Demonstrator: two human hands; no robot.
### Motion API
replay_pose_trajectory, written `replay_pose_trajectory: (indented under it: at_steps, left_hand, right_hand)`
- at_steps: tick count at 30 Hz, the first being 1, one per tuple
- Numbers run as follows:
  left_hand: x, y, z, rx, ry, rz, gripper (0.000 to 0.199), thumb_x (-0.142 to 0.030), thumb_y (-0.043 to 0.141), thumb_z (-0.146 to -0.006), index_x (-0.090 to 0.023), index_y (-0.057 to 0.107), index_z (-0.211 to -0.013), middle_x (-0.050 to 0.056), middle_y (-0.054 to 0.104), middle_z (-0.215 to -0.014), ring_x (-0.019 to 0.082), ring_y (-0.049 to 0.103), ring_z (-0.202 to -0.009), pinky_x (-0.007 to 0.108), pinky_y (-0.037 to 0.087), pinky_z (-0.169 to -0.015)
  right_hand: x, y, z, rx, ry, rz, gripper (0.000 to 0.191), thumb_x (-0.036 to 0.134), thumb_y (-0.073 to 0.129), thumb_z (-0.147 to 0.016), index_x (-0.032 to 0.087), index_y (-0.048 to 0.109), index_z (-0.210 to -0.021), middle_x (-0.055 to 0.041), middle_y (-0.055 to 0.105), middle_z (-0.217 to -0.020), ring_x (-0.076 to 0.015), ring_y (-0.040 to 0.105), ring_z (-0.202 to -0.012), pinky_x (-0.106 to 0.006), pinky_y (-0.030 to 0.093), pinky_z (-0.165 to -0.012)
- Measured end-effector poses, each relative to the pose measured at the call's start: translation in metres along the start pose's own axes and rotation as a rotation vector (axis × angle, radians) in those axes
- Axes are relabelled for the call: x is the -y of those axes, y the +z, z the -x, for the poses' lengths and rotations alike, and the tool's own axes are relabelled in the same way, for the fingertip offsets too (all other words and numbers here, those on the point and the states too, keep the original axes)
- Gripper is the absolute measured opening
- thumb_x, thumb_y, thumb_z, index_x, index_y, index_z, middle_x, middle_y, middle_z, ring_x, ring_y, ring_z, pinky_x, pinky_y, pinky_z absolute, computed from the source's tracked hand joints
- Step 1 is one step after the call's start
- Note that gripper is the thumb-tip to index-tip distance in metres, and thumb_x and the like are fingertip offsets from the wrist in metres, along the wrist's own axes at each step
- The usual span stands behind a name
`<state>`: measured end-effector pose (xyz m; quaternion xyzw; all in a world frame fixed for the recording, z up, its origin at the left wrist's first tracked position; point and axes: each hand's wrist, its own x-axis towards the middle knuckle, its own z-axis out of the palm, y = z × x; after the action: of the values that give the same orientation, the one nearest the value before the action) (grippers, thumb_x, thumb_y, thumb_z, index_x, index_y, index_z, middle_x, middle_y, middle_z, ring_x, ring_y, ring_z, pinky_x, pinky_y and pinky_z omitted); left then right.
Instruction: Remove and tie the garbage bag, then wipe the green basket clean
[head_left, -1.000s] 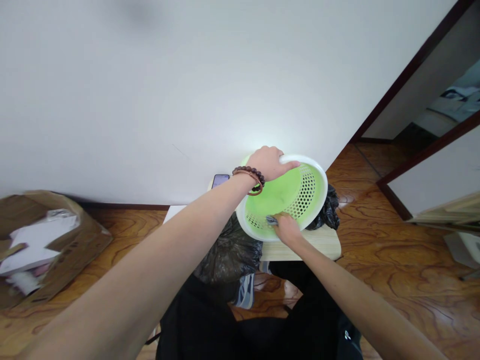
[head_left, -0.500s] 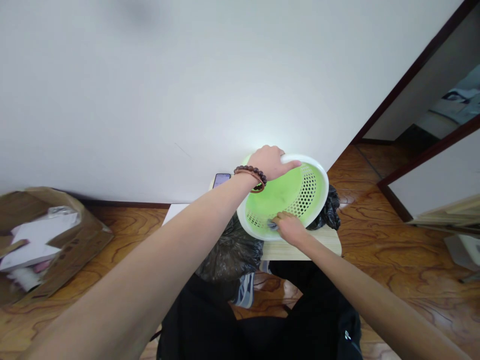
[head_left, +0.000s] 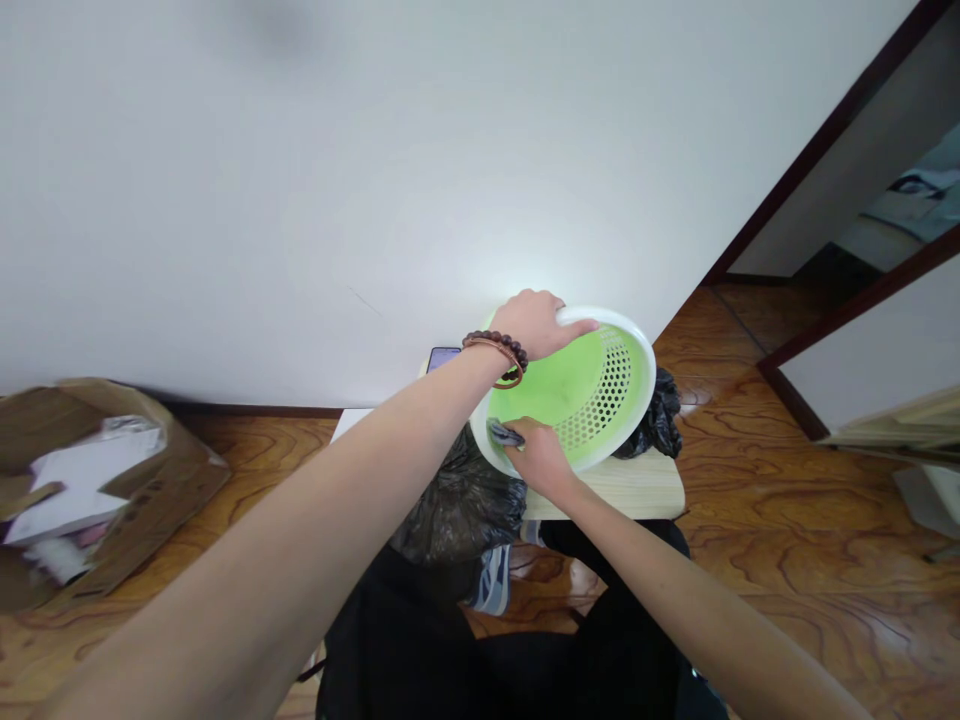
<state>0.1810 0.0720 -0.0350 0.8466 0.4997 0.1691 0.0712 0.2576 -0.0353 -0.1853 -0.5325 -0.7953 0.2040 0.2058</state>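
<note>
A green and white basket (head_left: pixel 643 400) with a perforated side is tilted toward me above a small light wooden table (head_left: pixel 645 488). My left hand (head_left: pixel 534 322), with beads on its wrist, grips the basket's far rim, thumb on the inside. Inside the near left part of the basket, my right hand (head_left: pixel 541 455) holds a small grey cloth (head_left: pixel 506 433) against the wall. Black plastic bags lie beside the basket, a large one (head_left: pixel 461 510) at the left and another (head_left: pixel 661 415) at the right.
A phone (head_left: pixel 442 357) lies at the table's back left, by the white wall. On the wooden floor at the far left stands an open cardboard box (head_left: pixel 161 500) with papers inside. A doorway is at the right, and a white container (head_left: pixel 930 500) stands at the right edge.
My right hand has moved left along the basket's inner wall with the grey cloth. My left hand keeps its hold on the rim, shifted very slightly left.
</note>
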Motion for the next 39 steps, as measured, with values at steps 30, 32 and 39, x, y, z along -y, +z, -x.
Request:
replay_pose_trajectory:
  at_steps: [30, 32, 39]
  left_hand:
    - [-0.008, 0.008, 0.000, 0.096, 0.042, -0.070, 0.067, -0.072, 0.034, -0.070, -0.015, 0.067, -0.086, 0.012, 0.064, -0.081, 0.021, 0.057, -0.074, 0.031, 0.042, -0.067]
    - [-0.007, 0.007, 0.001, 0.091, 0.056, -0.063, 0.068, -0.073, 0.034, -0.070, -0.016, 0.067, -0.086, 0.011, 0.064, -0.078, 0.020, 0.057, -0.073, 0.031, 0.042, -0.066]
    - [-0.002, 0.000, 0.000, 0.047, 0.061, -0.031, 0.071, -0.075, 0.031, -0.069, -0.015, 0.066, -0.080, 0.012, 0.062, -0.071, 0.020, 0.055, -0.066, 0.031, 0.039, -0.060]
  right_hand:
    - [-0.011, 0.012, 0.006, 0.098, 0.078, 0.001, 0.024, 0.013, 0.049, -0.075, 0.018, 0.063, -0.094, -0.0056, 0.065, -0.094, -0.0168, 0.056, -0.087, -0.023, 0.035, -0.076]
    - [-0.025, 0.010, 0.013, 0.131, 0.088, 0.053, 0.027, 0.011, 0.047, -0.075, 0.017, 0.062, -0.097, -0.0066, 0.065, -0.097, -0.0171, 0.056, -0.091, -0.023, 0.035, -0.079]
    - [-0.064, -0.021, 0.029, 0.115, 0.094, 0.357, 0.033, 0.010, 0.045, -0.081, 0.016, 0.059, -0.109, -0.0081, 0.062, -0.101, -0.0183, 0.052, -0.096, -0.025, 0.034, -0.084]
